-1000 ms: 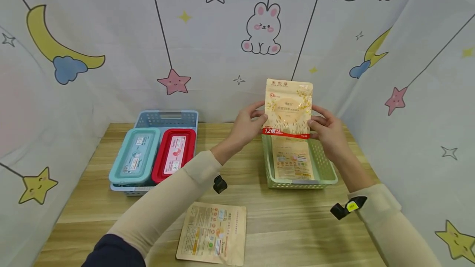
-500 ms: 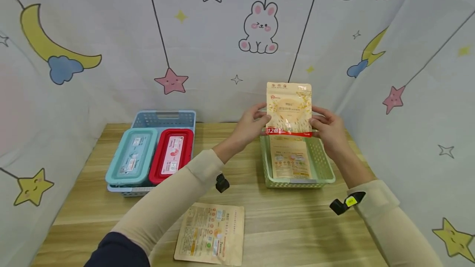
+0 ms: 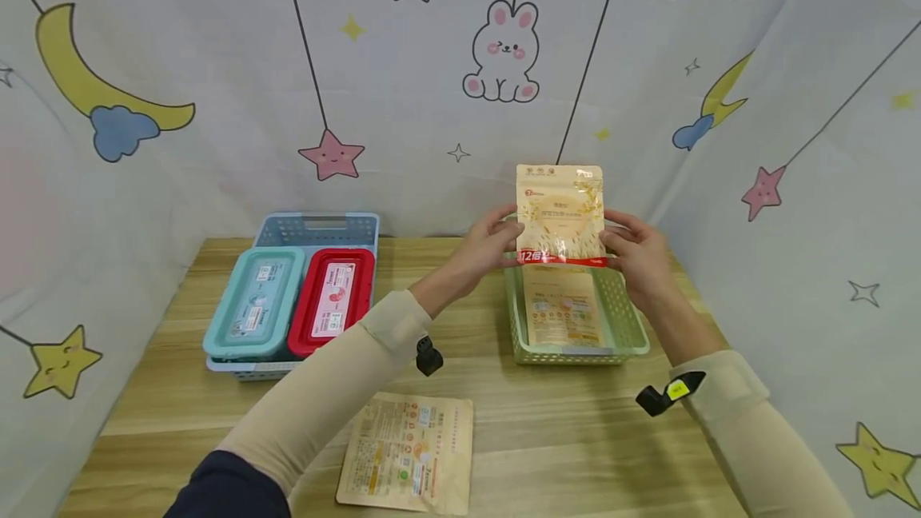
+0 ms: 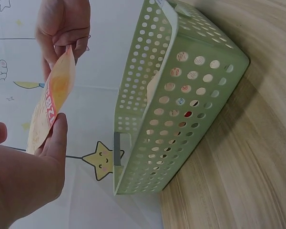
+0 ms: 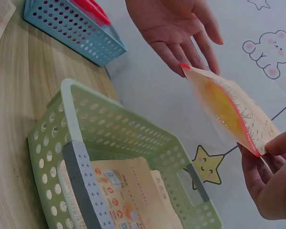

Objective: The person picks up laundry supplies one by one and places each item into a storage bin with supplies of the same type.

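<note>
Both hands held a yellow snack pouch (image 3: 560,214) upright above the far end of a green basket (image 3: 632,334). The left hand (image 3: 480,250) steadied one side edge with nearly straight fingers, the thumb behind; whether it truly pinched the pouch could not be told from the wrist views. The right hand (image 3: 637,254) gripped the opposite edge between thumb and curled fingers (image 5: 267,171). A second pouch (image 3: 564,310) lay flat, printed back up, inside the basket, and a third pouch (image 3: 408,454) lay on the wooden table (image 3: 547,422) near the person. A blue basket (image 3: 316,230) to the left carried a teal box (image 3: 255,304) and a red box (image 3: 334,300) side by side. Judged from this pose, the chief risk was slippage: the left hand's light contact might let the pouch pivot about the right-hand pinch, so that it caught on the basket rim or dropped outside the basket.
</note>
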Demonstrator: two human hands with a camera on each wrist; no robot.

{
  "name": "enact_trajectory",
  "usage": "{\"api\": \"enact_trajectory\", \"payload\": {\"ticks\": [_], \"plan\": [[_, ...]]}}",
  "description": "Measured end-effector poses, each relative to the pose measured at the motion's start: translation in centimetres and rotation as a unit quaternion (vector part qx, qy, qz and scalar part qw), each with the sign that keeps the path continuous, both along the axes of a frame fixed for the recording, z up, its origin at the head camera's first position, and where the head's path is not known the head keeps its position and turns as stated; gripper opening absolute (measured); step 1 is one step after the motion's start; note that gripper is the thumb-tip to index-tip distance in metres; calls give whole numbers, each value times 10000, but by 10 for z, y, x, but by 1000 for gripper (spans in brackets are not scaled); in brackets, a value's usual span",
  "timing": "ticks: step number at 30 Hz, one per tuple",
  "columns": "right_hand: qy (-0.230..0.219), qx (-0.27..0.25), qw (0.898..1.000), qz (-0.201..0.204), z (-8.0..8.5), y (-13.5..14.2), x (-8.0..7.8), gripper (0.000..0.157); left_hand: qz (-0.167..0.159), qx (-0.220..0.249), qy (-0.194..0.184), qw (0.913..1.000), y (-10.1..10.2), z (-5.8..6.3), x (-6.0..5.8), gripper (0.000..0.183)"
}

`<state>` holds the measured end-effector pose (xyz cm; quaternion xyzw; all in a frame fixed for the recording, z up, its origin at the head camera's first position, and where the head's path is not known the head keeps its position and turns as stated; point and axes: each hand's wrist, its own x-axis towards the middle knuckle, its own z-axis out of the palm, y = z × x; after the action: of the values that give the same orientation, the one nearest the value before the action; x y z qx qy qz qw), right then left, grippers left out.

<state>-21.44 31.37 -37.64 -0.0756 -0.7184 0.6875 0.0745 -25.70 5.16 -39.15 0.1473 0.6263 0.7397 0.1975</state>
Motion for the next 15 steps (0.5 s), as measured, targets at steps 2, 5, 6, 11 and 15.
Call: {"api": "enact_trajectory", "payload": {"ticks": [2,5,6,11,15], "plan": [[-58,39,10000,-15,-1,-1,0,45,-18,10,-46,10000,0,-2,-1,58],[-209,249,9995,-31,-2,0,1,45,-109,41,-140,9998,0,-3,-2,59],[-257,322,9991,-27,-2,-1,2,45,-144,54,-164,9997,1,-3,-1,60],[-387,603,9974,97,-2,0,4,48,-217,-33,-221,9995,1,-5,-1,60],[-466,809,9955,162,-4,2,4,50,-275,-46,-335,9991,4,-9,-2,59]]}}
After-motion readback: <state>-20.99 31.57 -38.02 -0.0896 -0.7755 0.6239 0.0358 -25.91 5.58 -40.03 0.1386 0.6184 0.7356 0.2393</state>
